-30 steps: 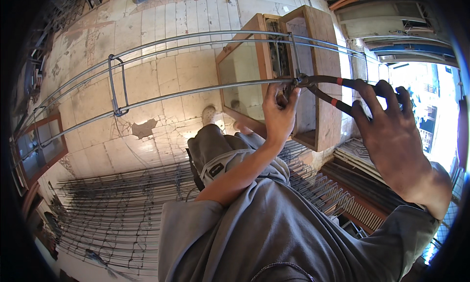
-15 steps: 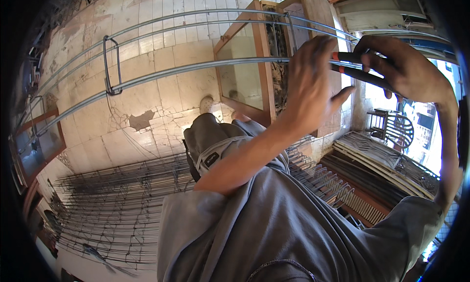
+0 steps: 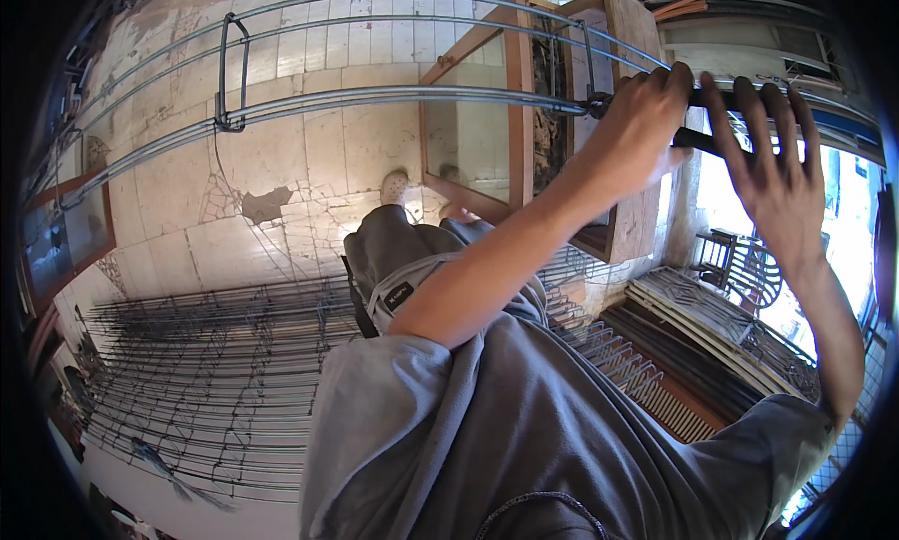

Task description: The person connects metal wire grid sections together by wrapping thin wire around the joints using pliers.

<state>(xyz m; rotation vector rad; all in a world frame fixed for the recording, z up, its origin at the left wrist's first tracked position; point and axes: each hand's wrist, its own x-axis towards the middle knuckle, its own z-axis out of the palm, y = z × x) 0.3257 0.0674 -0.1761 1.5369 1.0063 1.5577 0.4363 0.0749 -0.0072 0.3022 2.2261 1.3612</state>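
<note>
Now both hands sit high at the right of the head view, at the joint where a steel stirrup [image 3: 588,67] crosses the nearest long steel bar [image 3: 393,95] of a rebar cage. The left hand [image 3: 641,118] is curled around that bar just right of the stirrup, fingers wrapped over the top. The right hand [image 3: 773,170] holds the pliers [image 3: 702,118], its fingers spread over the dark handles rather than clenched tight; the tool's nose lies at the stirrup joint, mostly hidden behind the left hand, so I cannot tell whether it bites on a tie wire.

A second ago the hands were lower and farther apart: the left hand pinched the bar at mid-frame while the right held red-handled pliers out to the side with the handles spread. Half a second ago they had risen and drawn closer. At this moment they are almost touching, and the pliers lie nearly along the bar, their red barely showing.

The cage has shifted in the view as the head turned, and its other stirrup [image 3: 229,76] sits at upper left. Below it the tiled floor [image 3: 309,175] shows a broken patch. Sheets of wire mesh [image 3: 215,390] lie at lower left, a wooden frame [image 3: 520,100] stands behind the bars, and a stack of bent steel pieces [image 3: 618,362] lies at right near the person's grey shirt [image 3: 524,428].
</note>
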